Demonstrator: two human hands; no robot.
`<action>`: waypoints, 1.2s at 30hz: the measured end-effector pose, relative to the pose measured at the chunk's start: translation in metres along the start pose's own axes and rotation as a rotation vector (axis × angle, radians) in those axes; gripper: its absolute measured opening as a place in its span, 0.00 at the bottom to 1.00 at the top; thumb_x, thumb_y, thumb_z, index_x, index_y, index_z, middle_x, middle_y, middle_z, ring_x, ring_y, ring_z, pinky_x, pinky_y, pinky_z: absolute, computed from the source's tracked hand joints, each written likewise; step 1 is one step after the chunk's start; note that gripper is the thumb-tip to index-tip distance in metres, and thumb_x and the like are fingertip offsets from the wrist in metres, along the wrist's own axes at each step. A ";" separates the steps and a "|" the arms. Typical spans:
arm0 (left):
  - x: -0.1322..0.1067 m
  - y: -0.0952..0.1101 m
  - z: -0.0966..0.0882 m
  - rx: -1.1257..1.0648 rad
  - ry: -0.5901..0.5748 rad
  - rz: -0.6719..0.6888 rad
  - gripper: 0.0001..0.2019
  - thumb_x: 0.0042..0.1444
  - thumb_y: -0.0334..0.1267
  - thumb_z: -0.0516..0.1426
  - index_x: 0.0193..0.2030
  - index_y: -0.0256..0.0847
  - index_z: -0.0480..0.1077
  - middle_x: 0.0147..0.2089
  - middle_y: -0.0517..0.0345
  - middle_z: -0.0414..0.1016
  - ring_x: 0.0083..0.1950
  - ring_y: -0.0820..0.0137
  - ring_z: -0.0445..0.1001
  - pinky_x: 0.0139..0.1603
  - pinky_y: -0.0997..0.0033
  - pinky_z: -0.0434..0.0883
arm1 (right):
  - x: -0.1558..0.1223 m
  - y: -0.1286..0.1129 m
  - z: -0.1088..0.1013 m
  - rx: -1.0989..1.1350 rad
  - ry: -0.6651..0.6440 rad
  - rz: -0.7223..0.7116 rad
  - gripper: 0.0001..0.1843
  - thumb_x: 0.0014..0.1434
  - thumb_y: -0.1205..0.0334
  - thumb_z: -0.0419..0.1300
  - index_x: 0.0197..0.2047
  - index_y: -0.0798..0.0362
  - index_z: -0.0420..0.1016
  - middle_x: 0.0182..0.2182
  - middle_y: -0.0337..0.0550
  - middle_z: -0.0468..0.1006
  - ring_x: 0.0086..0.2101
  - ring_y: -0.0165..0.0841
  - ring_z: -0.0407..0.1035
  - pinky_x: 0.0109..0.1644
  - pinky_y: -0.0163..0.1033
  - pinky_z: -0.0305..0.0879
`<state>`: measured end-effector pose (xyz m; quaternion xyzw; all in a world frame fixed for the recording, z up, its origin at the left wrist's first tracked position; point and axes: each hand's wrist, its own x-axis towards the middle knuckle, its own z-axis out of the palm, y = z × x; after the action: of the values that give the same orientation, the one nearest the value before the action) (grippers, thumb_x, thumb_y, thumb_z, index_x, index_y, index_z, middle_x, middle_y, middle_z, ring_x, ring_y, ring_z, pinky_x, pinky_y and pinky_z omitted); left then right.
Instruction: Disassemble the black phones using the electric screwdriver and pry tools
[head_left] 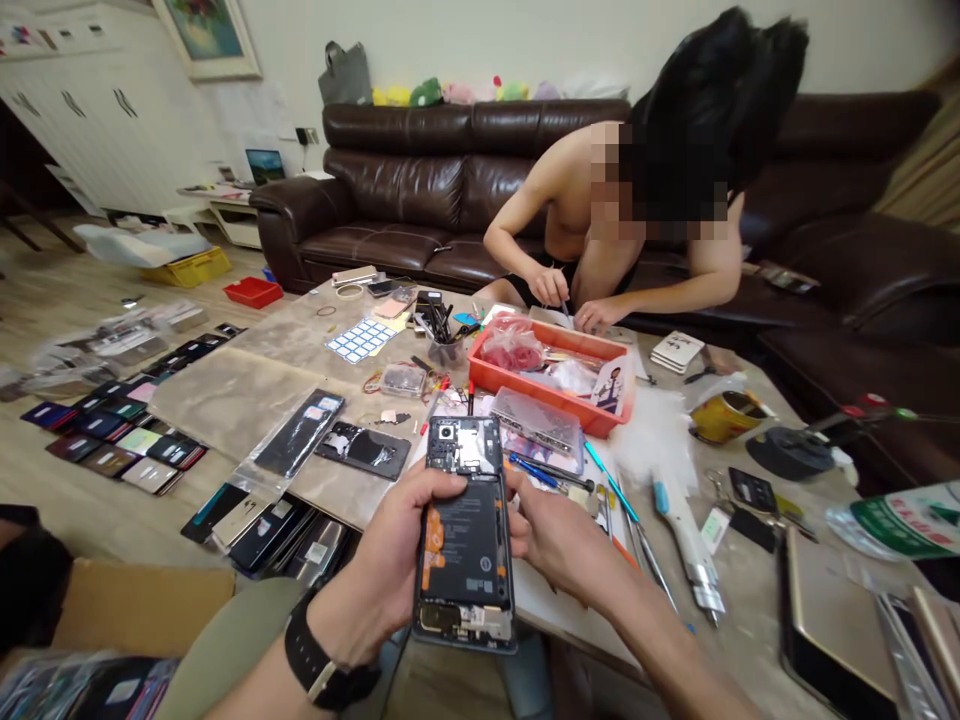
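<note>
An opened smartphone (469, 530) with its back off is held upright above the table's near edge. Its black battery, orange tabs, camera and metal shielding are bare. My left hand (397, 535), a black watch on its wrist, grips the phone's left side, thumb over the frame near the battery's top. Curled against the right edge is my right hand (555, 530), with some fingertips hidden behind the phone. A detached dark phone back part (364, 450) lies on the table to the left, beside a bagged black panel (300, 430).
Ahead stands a red tray (555, 375) of parts, with a clear plastic case (536, 425) before it. Screwdrivers, tweezers and a white-blue handheld tool (690, 550) lie at right, near a bottle (900, 520). Across the table, another person (637, 200) works bent over.
</note>
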<state>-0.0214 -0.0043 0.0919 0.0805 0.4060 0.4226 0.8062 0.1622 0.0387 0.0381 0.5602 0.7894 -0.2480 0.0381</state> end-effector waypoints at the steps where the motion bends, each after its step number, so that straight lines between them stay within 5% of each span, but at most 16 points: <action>1: -0.001 -0.001 0.001 0.009 -0.011 0.019 0.21 0.49 0.37 0.56 0.49 0.29 0.74 0.33 0.38 0.82 0.28 0.60 0.81 0.27 0.69 0.74 | -0.001 0.003 -0.003 0.062 0.013 -0.016 0.25 0.57 0.66 0.56 0.59 0.48 0.67 0.35 0.43 0.81 0.35 0.39 0.75 0.34 0.36 0.56; 8: -0.006 -0.012 -0.003 0.009 -0.119 0.105 0.18 0.57 0.35 0.55 0.53 0.32 0.69 0.35 0.37 0.83 0.32 0.57 0.83 0.32 0.65 0.77 | -0.005 0.025 -0.030 0.613 0.186 -0.100 0.16 0.64 0.55 0.52 0.48 0.48 0.76 0.35 0.41 0.79 0.35 0.38 0.72 0.42 0.42 0.66; 13: -0.005 -0.021 -0.008 0.023 -0.112 0.119 0.17 0.58 0.36 0.56 0.54 0.34 0.68 0.37 0.36 0.83 0.34 0.57 0.83 0.33 0.64 0.76 | -0.016 0.032 -0.041 1.086 0.357 -0.080 0.16 0.60 0.50 0.65 0.50 0.46 0.78 0.38 0.41 0.82 0.41 0.36 0.76 0.50 0.40 0.70; 17: -0.006 -0.023 -0.004 0.029 -0.060 0.103 0.19 0.59 0.37 0.58 0.55 0.33 0.66 0.36 0.35 0.83 0.33 0.59 0.82 0.32 0.66 0.76 | -0.027 0.025 -0.042 1.245 0.649 -0.169 0.12 0.58 0.53 0.69 0.45 0.46 0.81 0.31 0.38 0.79 0.34 0.30 0.74 0.40 0.33 0.72; 22: -0.005 -0.023 0.000 0.034 -0.063 0.105 0.18 0.58 0.38 0.59 0.54 0.36 0.65 0.37 0.35 0.83 0.33 0.59 0.82 0.33 0.66 0.76 | -0.034 0.009 -0.044 1.299 0.867 -0.349 0.06 0.62 0.55 0.66 0.38 0.46 0.83 0.41 0.39 0.77 0.31 0.28 0.74 0.33 0.33 0.73; 29: -0.003 -0.027 0.003 0.061 -0.050 0.110 0.20 0.57 0.39 0.60 0.55 0.37 0.64 0.36 0.37 0.83 0.33 0.58 0.82 0.31 0.66 0.76 | -0.041 -0.004 -0.039 1.209 0.856 -0.189 0.10 0.65 0.51 0.62 0.40 0.49 0.78 0.35 0.40 0.81 0.27 0.29 0.77 0.32 0.33 0.78; 36: -0.003 -0.029 0.006 0.065 -0.037 0.099 0.19 0.59 0.40 0.59 0.55 0.36 0.66 0.36 0.37 0.83 0.32 0.60 0.82 0.32 0.66 0.76 | -0.042 -0.016 -0.042 0.980 0.973 -0.173 0.06 0.61 0.56 0.66 0.37 0.49 0.76 0.31 0.37 0.80 0.25 0.27 0.77 0.30 0.28 0.75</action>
<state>-0.0001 -0.0233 0.0841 0.1344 0.4002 0.4471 0.7886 0.1724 0.0171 0.0948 0.4953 0.5557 -0.2987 -0.5972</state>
